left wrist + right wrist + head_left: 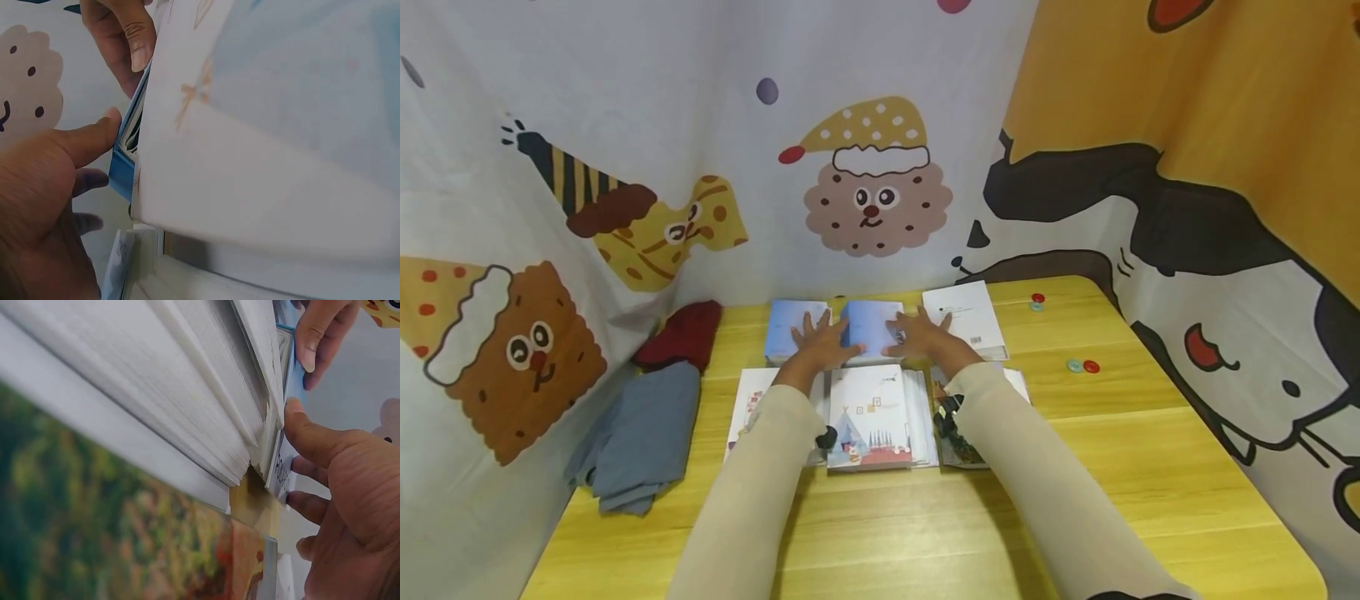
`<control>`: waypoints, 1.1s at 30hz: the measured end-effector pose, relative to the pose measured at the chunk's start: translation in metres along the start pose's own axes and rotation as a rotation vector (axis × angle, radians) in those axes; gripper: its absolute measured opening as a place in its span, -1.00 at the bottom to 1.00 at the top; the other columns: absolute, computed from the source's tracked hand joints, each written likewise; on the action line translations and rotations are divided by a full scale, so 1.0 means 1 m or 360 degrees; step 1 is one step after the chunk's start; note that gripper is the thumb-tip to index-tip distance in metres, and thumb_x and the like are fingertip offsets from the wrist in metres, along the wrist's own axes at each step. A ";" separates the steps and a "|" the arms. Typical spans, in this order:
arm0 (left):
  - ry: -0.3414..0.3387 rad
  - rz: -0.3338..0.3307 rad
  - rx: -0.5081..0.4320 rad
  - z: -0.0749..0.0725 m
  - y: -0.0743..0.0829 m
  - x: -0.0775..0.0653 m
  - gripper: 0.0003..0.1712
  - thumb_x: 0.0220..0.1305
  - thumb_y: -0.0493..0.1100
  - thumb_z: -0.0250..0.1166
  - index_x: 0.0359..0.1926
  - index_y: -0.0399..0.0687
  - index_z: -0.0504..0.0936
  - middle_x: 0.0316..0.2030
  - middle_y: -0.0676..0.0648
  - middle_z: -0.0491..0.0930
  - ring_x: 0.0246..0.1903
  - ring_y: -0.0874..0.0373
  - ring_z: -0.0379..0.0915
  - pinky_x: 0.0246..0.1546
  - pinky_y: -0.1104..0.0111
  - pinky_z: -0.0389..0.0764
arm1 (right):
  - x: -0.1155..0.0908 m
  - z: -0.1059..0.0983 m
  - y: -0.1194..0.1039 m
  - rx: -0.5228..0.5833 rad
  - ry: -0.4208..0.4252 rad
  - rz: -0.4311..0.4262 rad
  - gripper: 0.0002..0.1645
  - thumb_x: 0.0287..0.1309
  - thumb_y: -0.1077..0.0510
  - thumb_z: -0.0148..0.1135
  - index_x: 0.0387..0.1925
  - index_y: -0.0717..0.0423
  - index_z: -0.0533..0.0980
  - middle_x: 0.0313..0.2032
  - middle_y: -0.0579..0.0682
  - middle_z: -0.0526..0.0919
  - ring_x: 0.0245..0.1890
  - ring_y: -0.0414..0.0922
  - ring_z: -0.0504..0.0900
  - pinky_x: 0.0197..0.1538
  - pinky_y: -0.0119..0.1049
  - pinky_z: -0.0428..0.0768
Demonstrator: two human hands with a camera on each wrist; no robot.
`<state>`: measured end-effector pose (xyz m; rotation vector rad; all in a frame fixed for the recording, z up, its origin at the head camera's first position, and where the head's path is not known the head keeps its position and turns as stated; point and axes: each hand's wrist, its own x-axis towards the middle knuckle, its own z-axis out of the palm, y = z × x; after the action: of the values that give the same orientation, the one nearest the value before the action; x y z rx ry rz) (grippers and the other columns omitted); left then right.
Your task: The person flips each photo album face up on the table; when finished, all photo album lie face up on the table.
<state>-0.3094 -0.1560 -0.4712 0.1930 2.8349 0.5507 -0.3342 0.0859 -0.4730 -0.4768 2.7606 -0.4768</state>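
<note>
Both hands reach to the back row of books. The middle blue book [872, 323] lies between them. My left hand [822, 343] has its fingers spread, with the thumb against this book's left front side and other fingers near the left blue book [784, 327]. At the right side, my right hand [921, 335] touches the middle book with spread fingers; its fingertips reach toward a white book [966, 312]. In the left wrist view, the left thumb rests at the edge of a blue cover [124, 178]. The right wrist view shows the right thumb at the book's edge.
In front stand a white book pile at the left [749, 392], a middle pile with a tent picture [867, 417] and a dark-covered book [958, 454], partly under the forearms. Folded grey cloth [647, 433] and dark red cloth [685, 337] lie left. Red and green buttons [1091, 367] lie right.
</note>
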 end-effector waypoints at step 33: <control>-0.0059 0.0129 0.0043 0.022 0.083 0.012 -0.02 0.60 0.44 0.05 0.80 0.25 -0.04 0.80 -0.20 -0.27 0.76 -0.41 -0.47 0.68 -0.43 -0.32 | -0.043 -0.064 0.097 0.0135 0.0154 0.0194 0.07 0.51 -0.38 0.22 0.78 -0.08 0.05 0.77 0.33 -0.27 0.75 0.44 -0.41 0.52 0.77 -0.35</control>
<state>-0.3082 -0.0701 -0.4616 0.3206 2.8098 0.5202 -0.3429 0.2050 -0.4413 -0.2707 2.8263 -0.5992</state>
